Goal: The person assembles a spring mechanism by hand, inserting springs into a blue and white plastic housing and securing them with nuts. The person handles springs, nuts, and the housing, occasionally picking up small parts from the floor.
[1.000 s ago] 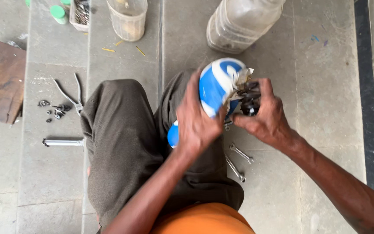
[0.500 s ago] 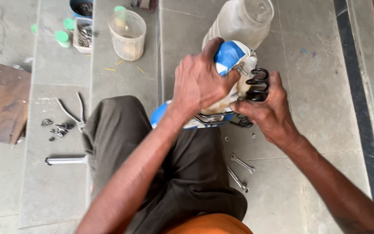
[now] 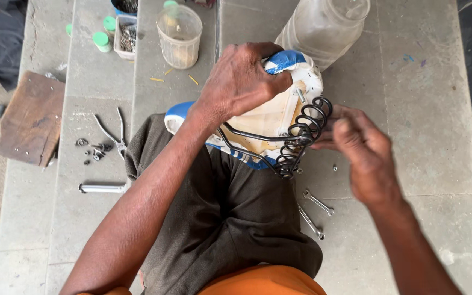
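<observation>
Blue-white saddle (image 3: 271, 117) resting on our knee: we are clamping it under left hand (image 3: 241, 82); right hand (image 3: 356, 150), fingers loosely curled, empty, beside springs (image 3: 304, 134). Saddle could slip if grip loosens.

Left hand (image 3: 244, 82) clamps over the top of an upturned blue-and-white bicycle saddle (image 3: 271, 117), which rests on the person's knee in dark trousers (image 3: 219, 213). Cream underside faces up; black wire rails and coil springs (image 3: 301, 136) exposed at its right end. Right hand (image 3: 361, 147) sits just beside the springs, fingers touching them, somewhat blurred. On the concrete steps (image 3: 438, 164): two small spanners (image 3: 315, 210) near the knee, pliers (image 3: 113, 134), loose black nuts (image 3: 91, 150), a clear plastic cup (image 3: 180, 35), a large plastic jar (image 3: 323, 27).
</observation>
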